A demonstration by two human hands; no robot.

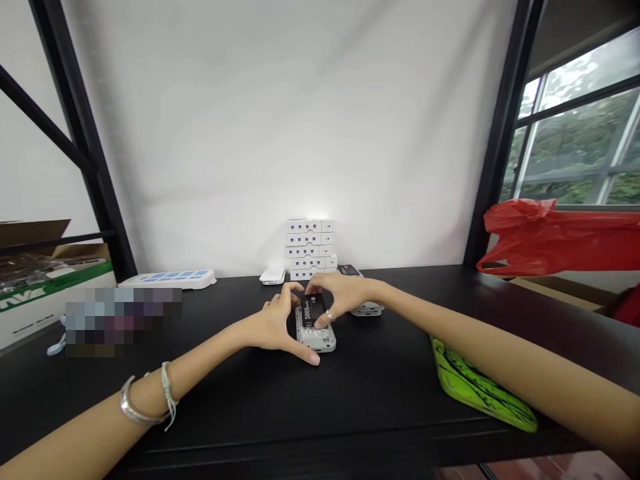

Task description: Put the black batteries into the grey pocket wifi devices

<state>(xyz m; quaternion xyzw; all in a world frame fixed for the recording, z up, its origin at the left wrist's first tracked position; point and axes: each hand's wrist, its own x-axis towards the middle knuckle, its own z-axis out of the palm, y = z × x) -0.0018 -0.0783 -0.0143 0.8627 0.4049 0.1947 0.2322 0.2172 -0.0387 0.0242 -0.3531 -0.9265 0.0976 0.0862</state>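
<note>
A small white device [317, 337] lies open on the black table [350, 393] at the centre, with a black battery [313, 311] seated in its back. My left hand [277, 325] curls round the device's left side, thumb at its near corner. My right hand [337, 293] reaches over from the right, fingers pressed on the battery's top end. Both hands grip the same device. A white cover piece [367, 309] lies just right of my right wrist.
A stack of small white boxes [309, 249] stands at the wall behind the hands, with a white device [273, 275] beside it. A white tray [170, 279] lies at the back left, a green pouch [475, 387] at the right front, a red bag [560, 237] further right.
</note>
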